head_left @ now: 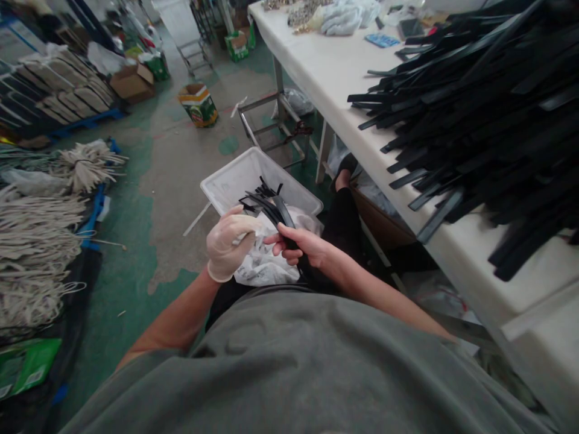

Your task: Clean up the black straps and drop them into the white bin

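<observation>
Several black strips [266,205] are gripped in my bare right hand [298,242], their far ends fanning forward over a white bin [260,166]. Just left of them, my left hand [231,241], in a pale glove, is closed with the fingers curled; whether anything small is between its fingertips is hidden. A white plastic bag [262,262] lies under both hands at the near side of the bin. More black pieces show inside the bin, beyond the held strips.
A large pile of black strips [488,120] overhangs the edge of the white table [325,66] at right. A metal stool frame [271,129] stands beyond the bin. Bundled pale cords [38,241] lie at left, an open carton [199,107] further back.
</observation>
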Motion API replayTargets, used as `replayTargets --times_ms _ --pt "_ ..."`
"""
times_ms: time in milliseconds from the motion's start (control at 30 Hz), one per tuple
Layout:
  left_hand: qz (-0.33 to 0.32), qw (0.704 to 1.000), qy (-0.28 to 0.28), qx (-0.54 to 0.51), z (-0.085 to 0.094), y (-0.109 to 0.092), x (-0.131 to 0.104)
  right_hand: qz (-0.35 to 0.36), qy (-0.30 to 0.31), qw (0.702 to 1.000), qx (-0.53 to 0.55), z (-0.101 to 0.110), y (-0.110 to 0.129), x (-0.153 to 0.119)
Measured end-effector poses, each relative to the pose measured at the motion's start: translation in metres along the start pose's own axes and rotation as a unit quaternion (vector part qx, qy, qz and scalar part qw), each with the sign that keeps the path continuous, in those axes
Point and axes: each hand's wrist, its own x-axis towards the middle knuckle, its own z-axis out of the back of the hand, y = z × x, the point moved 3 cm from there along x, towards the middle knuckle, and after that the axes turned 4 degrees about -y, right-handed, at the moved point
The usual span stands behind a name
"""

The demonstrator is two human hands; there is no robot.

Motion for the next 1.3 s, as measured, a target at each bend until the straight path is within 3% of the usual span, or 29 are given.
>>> replayTargets --times_ms 133,267,333,500,633,700,767,800,867,967,1033,1100,1167,1300 --pt "-0.078 0.992 0.102 -0.015 0.013 -0.021 -0.022 -0.044 -0.033 0.995 0.087 0.002 -0.021 0.023" --pt "-0.048 0.994 0.101 -0.021 0.031 -0.026 -0.038 -0.039 -0.080 0.981 0.172 0.013 -0.034 0.036" --pt "-0.083 0.992 0.093 -0.019 0.037 -0.032 -0.041 -0.029 -0.097 0.977 0.189 0.014 -0.038 0.039" --pt "-0.244 0.959 0.146 -0.007 0.040 -0.059 -0.032 -0.030 -0.101 0.984 0.146 0.012 -0.040 0.043" --pt "-0.253 0.948 0.186 -0.046 0.033 -0.061 -0.029 0.015 -0.129 0.989 0.073 0.013 -0.021 0.044" --pt "-0.145 0.977 0.128 -0.089 0.028 -0.043 -0.028 0.083 -0.134 0.987 0.038 0.013 -0.005 0.042" --pt "0.058 0.988 0.059 -0.132 0.016 -0.011 -0.028 0.161 -0.148 0.976 -0.007 0.014 0.013 0.038" --pt "0.167 0.972 0.049 -0.157 0.006 0.006 -0.029 0.196 -0.158 0.967 -0.036 0.013 0.022 0.037" --pt "0.351 0.904 0.093 -0.226 -0.021 0.035 -0.030 0.256 -0.179 0.944 -0.106 0.012 0.036 0.036" --pt "0.517 0.773 0.167 -0.328 -0.061 0.059 -0.028 0.311 -0.214 0.902 -0.210 0.012 0.049 0.040" --pt "0.574 0.715 0.165 -0.364 -0.076 0.067 -0.023 0.323 -0.235 0.880 -0.258 0.014 0.053 0.044" --pt "0.598 0.686 0.149 -0.385 -0.084 0.071 -0.018 0.327 -0.249 0.867 -0.283 0.019 0.054 0.046" --pt "0.601 0.678 0.129 -0.402 -0.086 0.073 -0.013 0.328 -0.262 0.859 -0.294 0.024 0.055 0.046" --pt "0.588 0.690 0.093 -0.412 -0.088 0.078 -0.013 0.328 -0.278 0.859 -0.280 0.031 0.055 0.044"
